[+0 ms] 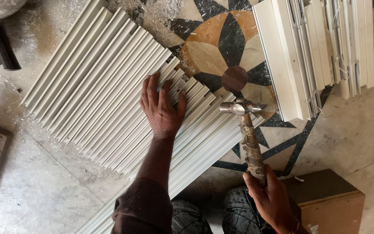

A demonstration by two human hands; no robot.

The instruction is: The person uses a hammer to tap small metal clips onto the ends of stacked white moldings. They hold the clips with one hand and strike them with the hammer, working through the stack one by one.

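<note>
Both hands were busy over the floor [44, 190]. Her or his left hand [161, 108] lay flat with fingers spread, pressing down on a fanned row of pale metal strips [100, 86] that lay side by side on the floor, slanting from upper left toward the lower right. That person's right hand [271, 197] was wrapped tight around the rough wooden handle of a hammer [247, 130], whose steel head hovered just beside the near ends of the strips, at the lower right of the row. A second stack of pale strips [317, 47] lay well apart at the upper right, partly covering a patterned floor inlay [226, 47]. A brown wooden box [330, 199] sat just beside the right hand. Metal shavings dusted the floor.
</note>
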